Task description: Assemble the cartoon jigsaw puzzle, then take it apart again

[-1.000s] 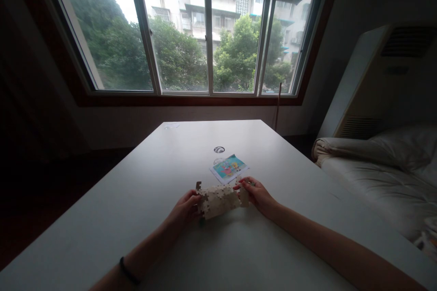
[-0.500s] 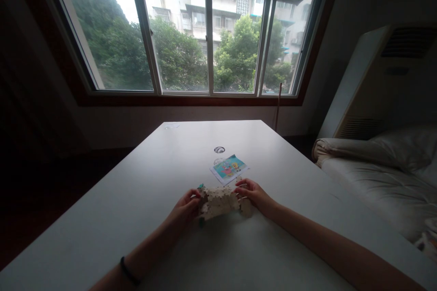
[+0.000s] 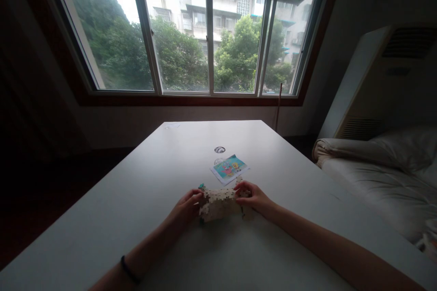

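Observation:
A joined section of jigsaw puzzle [image 3: 218,204], with its pale back showing and jagged edges, is held between both hands low over the table. It bends between them. My left hand [image 3: 191,200] is closed on its left end, where a bit of teal shows. My right hand [image 3: 251,195] pinches the right end between thumb and fingers. A few pale pieces show around the right fingers; whether they are joined to the section I cannot tell. Just beyond lies a picture card [image 3: 230,168] with colourful cartoon figures on a turquoise ground.
The white table [image 3: 136,204] stretches toward the window. A round black-and-white mark [image 3: 220,149] lies beyond the card, and a small clear item [image 3: 171,125] is at the far left corner. A pale sofa [image 3: 372,177] stands to the right.
My right hand has closed in on the puzzle's right end. The section has tilted and bent more, and the pale part hanging at the right has shifted.

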Demonstrator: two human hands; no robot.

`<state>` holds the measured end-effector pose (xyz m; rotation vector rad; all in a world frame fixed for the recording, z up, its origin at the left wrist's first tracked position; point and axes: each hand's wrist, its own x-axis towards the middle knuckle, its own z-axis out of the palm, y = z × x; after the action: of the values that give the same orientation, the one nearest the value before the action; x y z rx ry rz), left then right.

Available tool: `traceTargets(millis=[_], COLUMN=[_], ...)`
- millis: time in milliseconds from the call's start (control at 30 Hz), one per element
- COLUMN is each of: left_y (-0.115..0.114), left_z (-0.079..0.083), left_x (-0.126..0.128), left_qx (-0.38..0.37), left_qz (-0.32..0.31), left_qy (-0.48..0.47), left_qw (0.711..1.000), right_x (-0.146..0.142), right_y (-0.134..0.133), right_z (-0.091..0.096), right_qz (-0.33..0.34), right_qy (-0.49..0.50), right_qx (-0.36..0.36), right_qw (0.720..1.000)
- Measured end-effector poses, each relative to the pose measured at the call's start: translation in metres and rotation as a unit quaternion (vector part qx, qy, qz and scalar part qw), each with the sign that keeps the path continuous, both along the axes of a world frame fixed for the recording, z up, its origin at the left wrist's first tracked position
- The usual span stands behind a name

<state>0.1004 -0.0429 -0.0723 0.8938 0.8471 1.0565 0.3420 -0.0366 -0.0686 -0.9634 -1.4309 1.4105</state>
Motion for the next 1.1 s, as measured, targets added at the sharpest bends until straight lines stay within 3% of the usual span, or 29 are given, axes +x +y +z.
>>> traceTargets(millis=[167, 467, 833, 1100], left_y=[-0.0035, -0.0032, -0.0013, -0.0049], left_z=[0.0023, -0.0004, -0.0021, 0.0033], left_x=[0.0011, 0.0013, 0.0048, 0.0016], left_qx=[0.031, 0.040, 0.042, 0.047], left_qz=[0.000, 0.023, 0.050, 0.008], left_qy=[0.017, 0.018, 0.027, 0.060], left_qw=[0.999, 0.999, 0.998, 0.997], right_x=[0.0015, 0.0000, 0.0030, 0.0010], right_y=[-0.0020, -0.0034, 0.0009, 0.0008], right_z=[0.0023, 0.0022, -0.0031, -0.0044], right_qz=[0.018, -0.003, 0.016, -0.006], right_qy=[0.006, 0.020, 0.028, 0.027], right_qx=[0.031, 0.007, -0.005, -0.013], right_qw=[0.999, 1.000, 0.999, 1.000])
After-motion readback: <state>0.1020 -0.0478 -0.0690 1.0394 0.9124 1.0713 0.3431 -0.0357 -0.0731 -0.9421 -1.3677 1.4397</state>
